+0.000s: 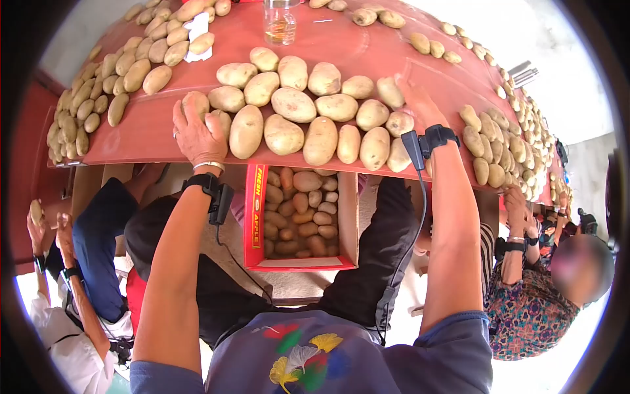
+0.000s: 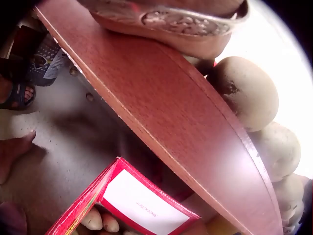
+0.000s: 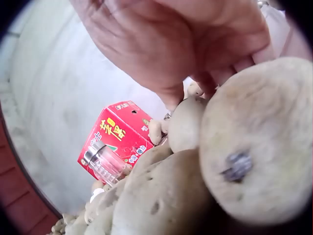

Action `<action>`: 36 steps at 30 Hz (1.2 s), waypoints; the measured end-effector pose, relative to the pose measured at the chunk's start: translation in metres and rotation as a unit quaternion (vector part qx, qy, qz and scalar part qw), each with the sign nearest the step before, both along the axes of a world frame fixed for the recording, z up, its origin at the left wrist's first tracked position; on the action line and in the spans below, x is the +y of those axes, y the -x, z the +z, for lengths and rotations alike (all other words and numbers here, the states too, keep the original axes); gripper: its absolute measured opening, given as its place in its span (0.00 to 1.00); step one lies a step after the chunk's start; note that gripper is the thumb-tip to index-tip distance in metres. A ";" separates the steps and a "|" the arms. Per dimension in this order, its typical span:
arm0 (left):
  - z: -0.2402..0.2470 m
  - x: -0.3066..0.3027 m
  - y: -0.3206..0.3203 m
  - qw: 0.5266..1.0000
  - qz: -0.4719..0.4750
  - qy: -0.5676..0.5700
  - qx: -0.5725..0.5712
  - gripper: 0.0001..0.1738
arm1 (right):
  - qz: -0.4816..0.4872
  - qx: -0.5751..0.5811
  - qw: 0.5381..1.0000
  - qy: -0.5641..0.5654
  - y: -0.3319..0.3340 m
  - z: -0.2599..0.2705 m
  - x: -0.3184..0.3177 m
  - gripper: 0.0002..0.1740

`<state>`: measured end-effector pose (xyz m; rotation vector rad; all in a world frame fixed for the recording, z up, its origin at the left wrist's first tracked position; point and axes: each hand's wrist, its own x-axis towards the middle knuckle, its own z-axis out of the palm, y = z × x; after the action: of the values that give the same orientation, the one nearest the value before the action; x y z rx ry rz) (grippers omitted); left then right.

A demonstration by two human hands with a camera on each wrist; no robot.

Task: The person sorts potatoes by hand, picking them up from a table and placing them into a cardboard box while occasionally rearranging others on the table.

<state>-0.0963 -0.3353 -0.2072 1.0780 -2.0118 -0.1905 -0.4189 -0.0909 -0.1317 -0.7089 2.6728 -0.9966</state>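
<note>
Several pale potatoes (image 1: 293,105) lie packed in rows along the near edge of the red table (image 1: 367,49). At the left end of these rows my left hand (image 1: 199,136) rests with its fingers spread over a potato (image 1: 195,102), a ring and a bracelet on it. My right hand (image 1: 421,105) lies against the right end, its fingers beside a potato (image 1: 390,92). In the right wrist view that hand (image 3: 190,39) reaches over the potatoes, thumb tip at a potato (image 3: 187,122). The left wrist view shows mostly the bracelet (image 2: 188,22); the left fingers are hidden there.
A red and white carton (image 1: 252,253) of smaller potatoes stands below the table edge, between my legs. More potato piles lie left (image 1: 136,75) and right (image 1: 492,141). A glass jar (image 1: 280,26) stands at the back. Other people sit on both sides.
</note>
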 end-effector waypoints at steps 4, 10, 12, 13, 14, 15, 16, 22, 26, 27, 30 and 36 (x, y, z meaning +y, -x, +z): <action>0.001 0.001 0.000 1.000 -0.013 -0.011 0.005 0.29 | 0.037 -0.004 0.995 -0.091 0.023 -0.013 0.000 0.22; -0.010 -0.006 -0.004 0.998 -0.014 0.045 0.035 0.26 | 0.239 0.226 0.944 -0.002 0.032 -0.021 0.008 0.14; -0.009 -0.014 -0.001 0.998 -0.014 0.054 0.041 0.25 | 0.009 -0.137 0.989 0.054 0.001 -0.007 -0.009 0.14; -0.011 -0.016 -0.004 0.997 -0.013 0.058 0.042 0.25 | 0.058 -0.153 0.981 0.100 -0.008 -0.002 -0.009 0.14; -0.014 -0.014 -0.006 0.997 -0.011 0.061 0.042 0.25 | 0.105 -0.171 0.969 0.144 -0.010 0.002 -0.003 0.13; -0.015 -0.011 -0.010 0.998 -0.016 0.044 0.030 0.25 | 0.149 -0.187 0.953 0.187 -0.016 0.007 0.003 0.13; -0.013 -0.011 -0.009 0.999 -0.020 0.033 0.024 0.25 | 0.154 -0.111 0.973 0.132 -0.022 0.021 0.002 0.15; -0.005 -0.006 -0.010 0.998 -0.026 0.031 0.053 0.25 | 0.300 -0.255 0.914 0.092 -0.157 0.058 0.004 0.15; -0.009 -0.008 -0.009 0.998 -0.005 0.051 0.024 0.24 | 0.372 -0.386 0.823 -0.186 -0.227 -0.058 0.005 0.14; -0.011 -0.009 -0.011 0.999 -0.002 0.049 0.017 0.25 | 0.348 -0.405 0.809 -0.245 -0.238 -0.106 0.008 0.11; -0.017 -0.014 -0.010 0.998 -0.016 0.062 0.025 0.25 | 0.532 -0.080 0.726 -0.429 -0.256 -0.238 0.027 0.17; -0.014 -0.007 -0.016 1.000 -0.002 0.010 0.016 0.28 | 0.453 -0.122 0.692 -0.549 -0.286 -0.386 0.057 0.21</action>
<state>-0.0799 -0.3425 -0.2211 1.0531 -1.9842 -0.1886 -0.1325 -0.0336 -0.5181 -1.1775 1.6949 0.6872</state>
